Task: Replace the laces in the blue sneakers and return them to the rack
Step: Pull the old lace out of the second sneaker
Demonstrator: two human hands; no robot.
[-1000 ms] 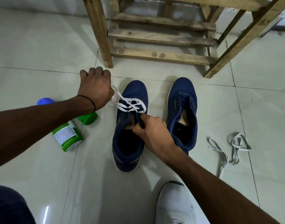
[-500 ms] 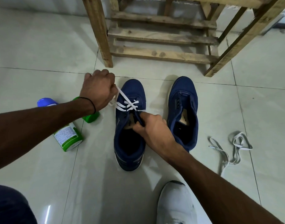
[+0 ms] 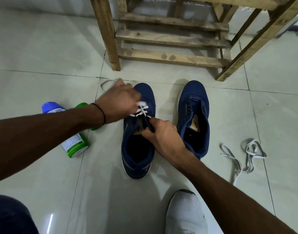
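Two blue sneakers stand side by side on the tiled floor. The left sneaker (image 3: 136,149) has a white lace (image 3: 142,112) crossed through its front eyelets. My left hand (image 3: 119,102) is blurred over the sneaker's toe and holds the lace, whose loose end loops out behind the hand. My right hand (image 3: 161,137) pinches the tongue of the same sneaker and holds it back. The right sneaker (image 3: 194,119) has no lace. A loose greyish lace (image 3: 246,154) lies on the floor to the right. The wooden rack (image 3: 170,39) stands just beyond the shoes.
A white and green bottle with a blue cap (image 3: 67,132) lies on the floor at the left, beside a green cap (image 3: 82,105). A white shoe on my foot (image 3: 185,213) is at the bottom. A dark trouser leg (image 3: 9,215) fills the bottom left corner.
My left hand has swung from left of the sneaker in over its toe, and the lace has been drawn tighter. My right hand has stayed on the tongue.
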